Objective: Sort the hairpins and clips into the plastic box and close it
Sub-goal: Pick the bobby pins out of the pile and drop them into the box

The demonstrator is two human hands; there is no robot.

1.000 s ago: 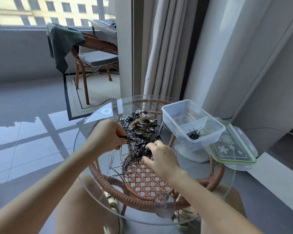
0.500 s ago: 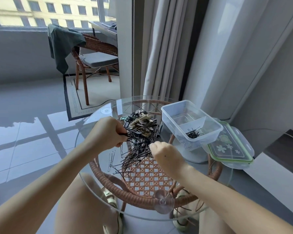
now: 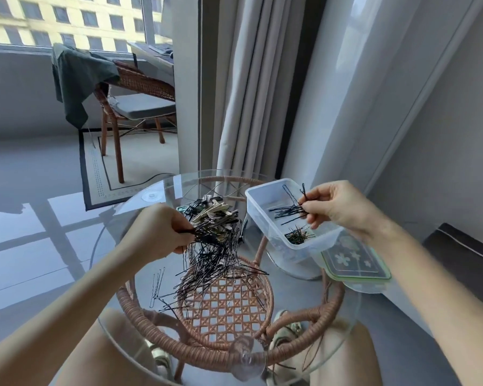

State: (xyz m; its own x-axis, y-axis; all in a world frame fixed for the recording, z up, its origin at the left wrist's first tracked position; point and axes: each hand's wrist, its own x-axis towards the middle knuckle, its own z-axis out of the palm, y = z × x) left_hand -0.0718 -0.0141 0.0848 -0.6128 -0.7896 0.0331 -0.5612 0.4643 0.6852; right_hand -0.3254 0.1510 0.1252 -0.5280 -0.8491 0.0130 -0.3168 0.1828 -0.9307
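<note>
The plastic box [image 3: 265, 218] stands open-topped, though the right hand [image 3: 338, 207] fills the space over it.

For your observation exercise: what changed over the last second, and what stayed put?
The right hand left the pile and carried a bunch of hairpins right, over the box. The left hand stays pinching pins at the pile. The box and lid have not moved.

Hairpins held over the box at a round glass table

The right hand [image 3: 338, 208] pinches a small bunch of black hairpins [image 3: 289, 210] above the open clear plastic box [image 3: 265, 221], where a few more pins [image 3: 299, 235] lie in the near corner. The left hand [image 3: 158, 232] grips pins at the edge of the tangled pile [image 3: 212, 257] on the glass table [image 3: 117, 263]. Pale clips [image 3: 214, 214] sit behind the pile; the green-rimmed lid [image 3: 354, 260] rests beside the box.
</note>
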